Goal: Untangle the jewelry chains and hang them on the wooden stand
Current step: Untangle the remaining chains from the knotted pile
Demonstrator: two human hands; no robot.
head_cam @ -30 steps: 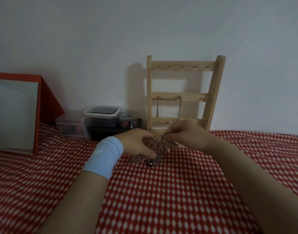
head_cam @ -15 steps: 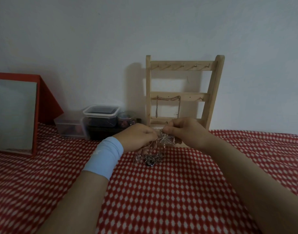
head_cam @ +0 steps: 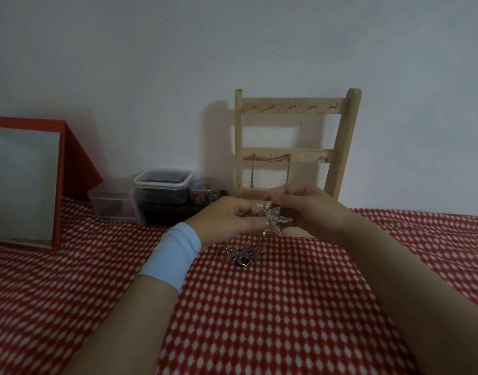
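Both hands are held just above the red-and-white patterned cloth (head_cam: 259,320), directly in front of the pale wooden ladder-style stand (head_cam: 340,147). The left hand (head_cam: 227,220), with a light blue wristband (head_cam: 173,253) at its wrist, has its fingers curled and pinches strands of the tangle of silver jewelry chains (head_cam: 243,253). The right hand (head_cam: 311,209) is likewise curled and pinches the same tangle at its silver leaf-shaped pendant (head_cam: 275,220), which hangs between the two hands. The rest of the tangle lies heaped on the cloth below the left hand. One thin silver chain (head_cam: 270,158) hangs from the stand's middle rail. Left of the stand are clear plastic lidded boxes (head_cam: 162,185), a small patterned tin (head_cam: 204,189) and a red-framed mirror (head_cam: 24,182).
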